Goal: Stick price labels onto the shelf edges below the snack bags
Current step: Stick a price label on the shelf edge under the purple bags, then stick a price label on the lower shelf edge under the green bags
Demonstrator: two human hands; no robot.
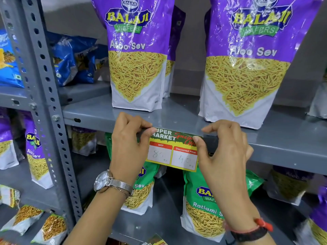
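A yellow and green price label with MRP and Discounted Price boxes hangs against the front edge of the grey shelf. My left hand pinches its top left corner and my right hand pinches its top right corner, thumbs pressing on the label's upper strip. Two purple Aloo Sev bags stand on the shelf above, one left of the label and one to its right.
A perforated grey upright runs down the left. Blue snack bags lie behind it. Green Ratlami Sev bags stand on the shelf below, under my wrists. More purple and small bags fill the left and right shelves.
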